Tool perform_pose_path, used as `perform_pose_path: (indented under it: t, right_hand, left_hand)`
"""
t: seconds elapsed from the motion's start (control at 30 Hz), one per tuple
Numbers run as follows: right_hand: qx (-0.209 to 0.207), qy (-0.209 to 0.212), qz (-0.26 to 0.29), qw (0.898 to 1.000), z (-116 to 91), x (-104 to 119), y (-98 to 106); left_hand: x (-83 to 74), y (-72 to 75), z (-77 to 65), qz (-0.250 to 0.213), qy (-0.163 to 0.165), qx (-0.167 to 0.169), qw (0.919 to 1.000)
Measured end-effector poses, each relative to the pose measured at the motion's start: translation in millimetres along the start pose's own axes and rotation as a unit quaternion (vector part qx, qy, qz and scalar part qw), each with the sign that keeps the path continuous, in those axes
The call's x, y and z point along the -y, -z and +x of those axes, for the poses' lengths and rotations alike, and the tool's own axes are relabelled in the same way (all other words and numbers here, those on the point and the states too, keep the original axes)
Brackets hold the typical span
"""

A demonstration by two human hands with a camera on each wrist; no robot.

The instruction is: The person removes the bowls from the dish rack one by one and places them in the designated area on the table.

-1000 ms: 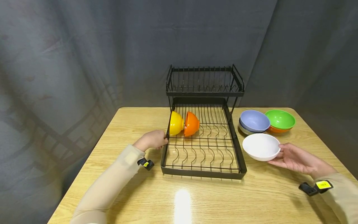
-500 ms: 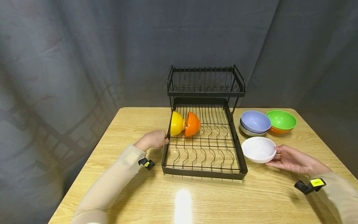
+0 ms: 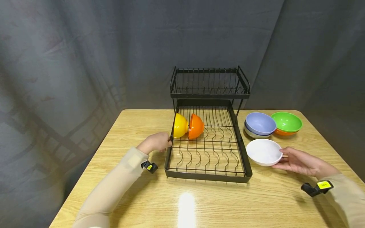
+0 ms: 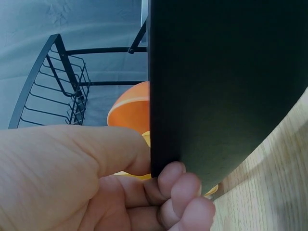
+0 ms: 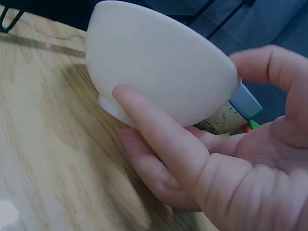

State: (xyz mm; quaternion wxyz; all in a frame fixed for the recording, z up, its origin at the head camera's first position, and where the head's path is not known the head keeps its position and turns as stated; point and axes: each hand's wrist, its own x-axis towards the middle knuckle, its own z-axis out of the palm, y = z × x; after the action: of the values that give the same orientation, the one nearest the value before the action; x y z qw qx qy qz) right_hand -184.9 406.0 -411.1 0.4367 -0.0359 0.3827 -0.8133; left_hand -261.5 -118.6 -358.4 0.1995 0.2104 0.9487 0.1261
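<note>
A white bowl (image 3: pixel 264 152) is held in my right hand (image 3: pixel 302 162), tilted a little, just right of the black dish rack (image 3: pixel 208 178). In the right wrist view the thumb is at the rim of the white bowl (image 5: pixel 159 62) and the fingers lie under and along its side. My left hand (image 3: pixel 156 142) grips the rack's left edge; the left wrist view shows thumb and fingers pinching the black side wall (image 4: pixel 211 96). Inside the rack's lower tier, a yellow bowl (image 3: pixel 180 126) and an orange bowl (image 3: pixel 196 126) stand on their sides, one beside the other.
At the back right, a blue bowl (image 3: pixel 260 123) tops a stack. A green bowl (image 3: pixel 286 122) sits on another orange bowl (image 3: pixel 285 133) next to it. The rack's upper tier (image 3: pixel 210 95) rises at the back, before a grey curtain (image 3: pixel 142 57).
The white bowl and my right hand have shifted slightly left and toward me, then stayed nearly still. My left hand keeps its grip on the rack.
</note>
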Motion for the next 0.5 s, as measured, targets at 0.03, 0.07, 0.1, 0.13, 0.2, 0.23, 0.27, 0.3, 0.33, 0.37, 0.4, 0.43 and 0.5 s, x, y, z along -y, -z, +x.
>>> perform_pose_path:
  t: [0.03,0.07,0.1,0.13,0.2,0.23,0.27,0.3,0.33,0.37,0.4,0.43,0.5]
  right_hand:
    - [-0.007,-0.003,-0.001,1.0,-1.0,1.1,-1.3]
    - [-0.012,-0.005,-0.003,1.0,-1.9,2.0,-2.3]
    - [-0.016,-0.006,-0.006,1.0,-2.7,2.7,-3.1]
    - [-0.019,-0.008,-0.006,1.0,-3.3,3.3,-3.7]
    - [-0.02,-0.006,-0.006,1.0,-4.0,3.5,-3.5]
    - [-0.02,-0.005,-0.005,1.0,-4.4,3.6,-3.3]
    - [-0.017,-0.002,-0.006,1.0,-4.5,3.4,-2.8]
    - [-0.012,0.001,-0.007,1.0,-4.6,3.2,-2.0]
    - [-0.005,0.004,-0.007,1.0,-4.7,2.9,-1.2]
    - [0.002,0.008,-0.007,1.0,-4.7,2.6,-0.5]
    - [0.01,0.011,-0.009,1.0,-4.6,2.3,0.3]
    - [0.017,0.012,-0.008,1.0,-4.7,2.1,0.5]
    - [0.023,0.013,-0.001,1.0,-4.5,2.0,1.2]
  left_hand:
    - [0.0,-0.1,-0.1,0.0,0.001,0.0,1.0]
    - [0.0,-0.1,-0.1,0.001,0.001,0.0,1.0]
    - [-0.1,-0.1,-0.2,0.0,0.002,0.001,1.0]
    - [-0.2,-0.2,-0.3,0.0,0.002,0.002,1.0]
    - [-0.7,0.0,-0.6,0.001,0.003,0.003,1.0]
    - [-1.0,0.1,-0.7,0.002,0.004,0.004,1.0]
    - [-1.3,0.3,-0.7,0.003,0.005,0.004,1.0]
    - [-1.7,0.5,-0.8,0.004,0.006,0.004,1.0]
    - [-2.0,0.7,-0.8,0.006,0.006,0.003,1.0]
    - [-2.2,0.8,-0.9,0.007,0.007,0.003,0.9999]
    - [-2.5,0.9,-0.8,0.008,0.008,0.003,0.9999]
    - [-2.6,1.0,-0.8,0.009,0.008,0.003,0.9999]
    - [-2.6,0.9,-0.6,0.01,0.009,0.002,0.9999]
